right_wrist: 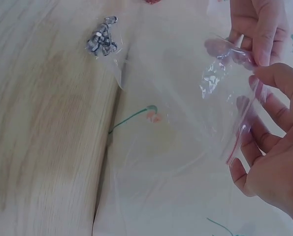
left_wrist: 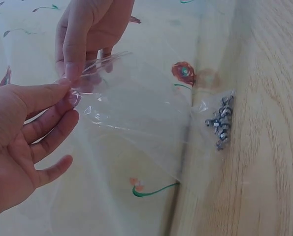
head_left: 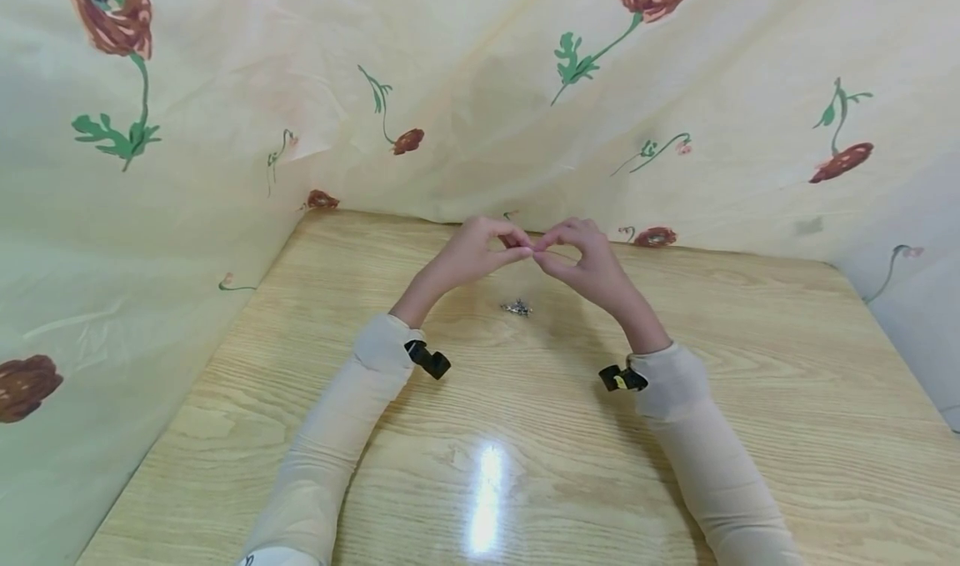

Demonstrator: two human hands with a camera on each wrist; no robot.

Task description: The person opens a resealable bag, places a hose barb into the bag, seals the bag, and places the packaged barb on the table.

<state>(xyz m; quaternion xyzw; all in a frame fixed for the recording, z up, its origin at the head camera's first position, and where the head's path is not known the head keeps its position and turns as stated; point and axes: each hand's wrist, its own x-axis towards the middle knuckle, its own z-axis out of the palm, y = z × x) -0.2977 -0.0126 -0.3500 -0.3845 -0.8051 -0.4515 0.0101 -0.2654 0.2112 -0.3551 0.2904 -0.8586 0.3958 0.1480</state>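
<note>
A clear zip-lock bag [left_wrist: 136,103] with a red line along its mouth hangs between the two hands. Small silvery and dark metal screws [left_wrist: 221,123] lie bunched in its bottom corner, seen also as a small cluster of screws [head_left: 517,307] in the head view. My left hand [head_left: 480,249] pinches the bag's top edge between thumb and index finger. Right beside it, my right hand [head_left: 585,257] pinches the same edge, the fingertips of both hands meeting. In the right wrist view, other fingers of the right hand [right_wrist: 279,142] lie behind the clear plastic.
Below the hands spreads a light wood-grain table [head_left: 525,433] with a bright light reflection near its front. A cream floral cloth [head_left: 480,132] hangs along the back and left edges. Each sleeve carries a black strap-mounted device near the wrist.
</note>
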